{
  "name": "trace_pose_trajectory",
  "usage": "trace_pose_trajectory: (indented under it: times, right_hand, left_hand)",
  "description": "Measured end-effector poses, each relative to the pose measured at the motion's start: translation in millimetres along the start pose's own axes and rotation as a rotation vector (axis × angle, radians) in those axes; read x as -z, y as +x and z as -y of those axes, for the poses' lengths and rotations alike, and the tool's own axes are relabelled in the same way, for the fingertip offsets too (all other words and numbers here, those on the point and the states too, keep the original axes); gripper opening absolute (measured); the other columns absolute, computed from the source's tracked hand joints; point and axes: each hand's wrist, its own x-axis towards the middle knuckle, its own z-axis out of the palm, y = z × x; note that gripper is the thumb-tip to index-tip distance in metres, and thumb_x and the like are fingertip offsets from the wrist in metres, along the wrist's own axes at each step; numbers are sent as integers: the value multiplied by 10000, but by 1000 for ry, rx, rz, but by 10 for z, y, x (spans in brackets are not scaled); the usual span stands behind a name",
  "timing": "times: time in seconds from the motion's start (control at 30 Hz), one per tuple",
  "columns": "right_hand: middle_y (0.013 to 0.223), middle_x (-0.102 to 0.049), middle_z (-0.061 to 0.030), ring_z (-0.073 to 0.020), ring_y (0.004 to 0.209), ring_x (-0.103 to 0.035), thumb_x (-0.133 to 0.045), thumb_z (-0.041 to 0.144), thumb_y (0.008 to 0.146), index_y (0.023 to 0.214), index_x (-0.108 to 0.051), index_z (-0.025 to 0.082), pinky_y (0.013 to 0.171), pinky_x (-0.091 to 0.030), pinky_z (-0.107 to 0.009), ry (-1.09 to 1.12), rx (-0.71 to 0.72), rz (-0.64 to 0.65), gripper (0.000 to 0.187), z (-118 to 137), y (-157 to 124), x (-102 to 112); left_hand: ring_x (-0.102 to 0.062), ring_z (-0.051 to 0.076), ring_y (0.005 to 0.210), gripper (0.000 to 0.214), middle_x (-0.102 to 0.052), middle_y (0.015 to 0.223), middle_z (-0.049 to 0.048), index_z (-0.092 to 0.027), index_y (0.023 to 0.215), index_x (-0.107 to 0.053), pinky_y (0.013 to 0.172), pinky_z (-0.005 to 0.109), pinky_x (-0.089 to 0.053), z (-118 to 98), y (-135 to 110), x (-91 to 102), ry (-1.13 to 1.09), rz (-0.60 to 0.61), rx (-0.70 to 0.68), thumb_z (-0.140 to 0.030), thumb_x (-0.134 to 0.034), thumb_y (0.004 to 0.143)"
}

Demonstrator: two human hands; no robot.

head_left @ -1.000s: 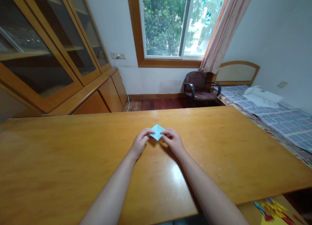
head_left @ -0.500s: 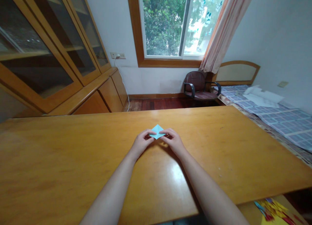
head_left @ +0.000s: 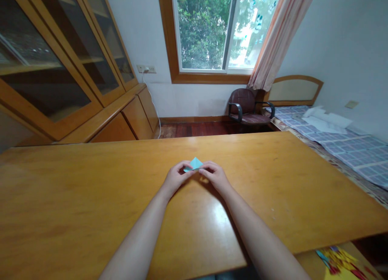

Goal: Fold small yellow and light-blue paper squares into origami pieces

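Note:
A small light-blue folded paper [head_left: 195, 163] lies on the wooden table [head_left: 91, 199] near its middle. My left hand [head_left: 176, 177] pinches the paper's left corner with curled fingers. My right hand [head_left: 214, 175] pinches its right side the same way. The fingertips of both hands nearly meet over the paper, so only its far triangular tip shows. Both forearms reach in from the near edge.
Glass-door wooden cabinets [head_left: 60, 70] line the left wall. Beyond the table stand a dark armchair [head_left: 247, 108] under the window and a bed [head_left: 339, 142] with white cloth at the right. Coloured paper scraps [head_left: 336, 260] lie below the table's near right corner.
My two hands have drawn closer together over the blue paper, covering more of it. The visible part has shrunk from a diamond to a small tip.

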Motion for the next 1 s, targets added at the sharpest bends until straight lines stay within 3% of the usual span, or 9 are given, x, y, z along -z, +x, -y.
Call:
trace_pose_trajectory:
  times: [0.33,0.53,1.0]
  right_hand:
    - [952,-685,-59,-194,908,-641,-714,358,809,871,-732,212,798,-512,-307,-9,32,-9,160,10,-4,-35]
    - [913,-682,-61,-193,900,-634,-676,335,843,794,-728,209,853,-487,-328,-49,59,-23,144,-43,16,-23]
    - [811,-686,-35,-181,763,-616,-661,380,812,816,-682,182,745,-477,-301,44,-129,-58,200,-77,6,-27]
  left_hand:
    - [-599,185,811,215,-666,836,31,-191,743,-619,781,277,-459,55,3,12,177,-21,-78,-367,-741,758]
    - [-575,160,723,212,-652,794,11,-190,796,-647,684,243,-444,102,-4,7,281,-40,-66,-371,-747,754]
    - [-580,150,720,254,-631,772,-3,-179,800,-613,676,238,-455,107,-24,12,339,-9,-27,-409,-717,769]
